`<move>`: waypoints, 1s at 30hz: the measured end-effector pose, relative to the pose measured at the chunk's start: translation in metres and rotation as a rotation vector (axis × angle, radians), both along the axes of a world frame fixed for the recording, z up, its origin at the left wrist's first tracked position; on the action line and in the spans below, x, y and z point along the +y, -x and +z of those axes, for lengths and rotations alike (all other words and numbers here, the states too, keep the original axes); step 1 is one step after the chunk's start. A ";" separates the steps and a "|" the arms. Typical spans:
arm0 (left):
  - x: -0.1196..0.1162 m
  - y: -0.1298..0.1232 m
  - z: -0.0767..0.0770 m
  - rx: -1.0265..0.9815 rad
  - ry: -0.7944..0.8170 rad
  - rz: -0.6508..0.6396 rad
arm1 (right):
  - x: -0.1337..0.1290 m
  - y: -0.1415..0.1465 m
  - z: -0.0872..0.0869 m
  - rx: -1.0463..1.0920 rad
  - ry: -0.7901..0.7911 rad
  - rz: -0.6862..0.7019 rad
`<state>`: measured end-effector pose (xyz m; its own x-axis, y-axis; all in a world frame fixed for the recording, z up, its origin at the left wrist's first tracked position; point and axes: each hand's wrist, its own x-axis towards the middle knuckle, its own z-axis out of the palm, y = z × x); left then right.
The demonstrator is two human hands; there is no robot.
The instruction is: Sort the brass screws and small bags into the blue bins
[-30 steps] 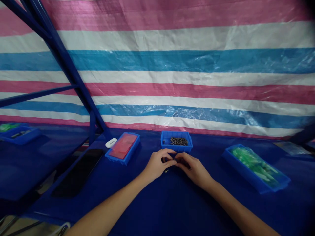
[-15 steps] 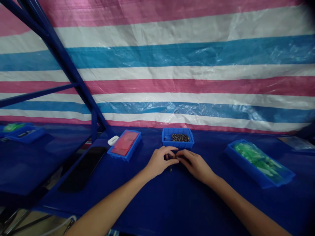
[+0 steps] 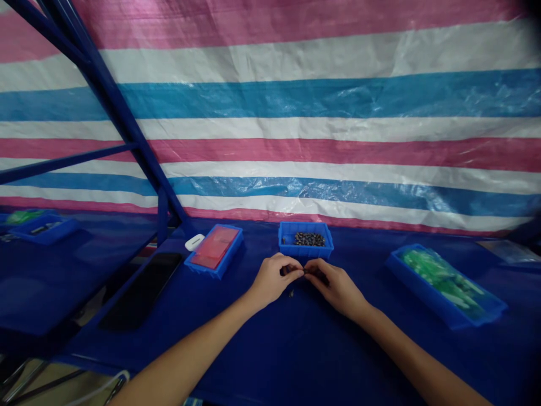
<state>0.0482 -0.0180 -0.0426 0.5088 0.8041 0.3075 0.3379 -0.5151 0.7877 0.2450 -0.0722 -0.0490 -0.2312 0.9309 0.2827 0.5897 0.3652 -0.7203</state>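
Observation:
My left hand point(image 3: 276, 276) and my right hand point(image 3: 333, 282) meet at the fingertips over the blue table point(image 3: 291, 349). Both are closed in a pinch, and what lies between the fingertips is too small and dark to make out. Just below my left fingertips a tiny dark metallic piece point(image 3: 291, 293) lies on the table. Right behind my hands stands a small blue bin point(image 3: 287, 248) holding many small dark metallic pieces point(image 3: 310, 239), heaped toward its right side.
To the left are a blue bin with red sheets point(image 3: 214, 247), a white case point(image 3: 194, 242) and a black phone point(image 3: 141, 290). At right sits a blue bin of green packets point(image 3: 443, 279). A blue metal frame point(image 3: 127, 127) rises at left before a striped tarp.
The fingertips of both hands have drawn into tighter pinches, with the left index finger lowered. The view has shifted slightly.

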 end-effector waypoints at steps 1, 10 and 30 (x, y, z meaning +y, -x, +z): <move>0.000 0.000 0.000 -0.001 0.003 -0.005 | 0.000 0.000 0.000 0.002 0.002 0.004; 0.000 -0.002 0.005 -0.094 -0.004 0.083 | 0.005 0.011 0.007 -0.057 -0.150 -0.216; 0.011 0.006 -0.004 0.075 -0.166 0.252 | 0.019 0.022 0.000 -0.654 -0.160 -0.239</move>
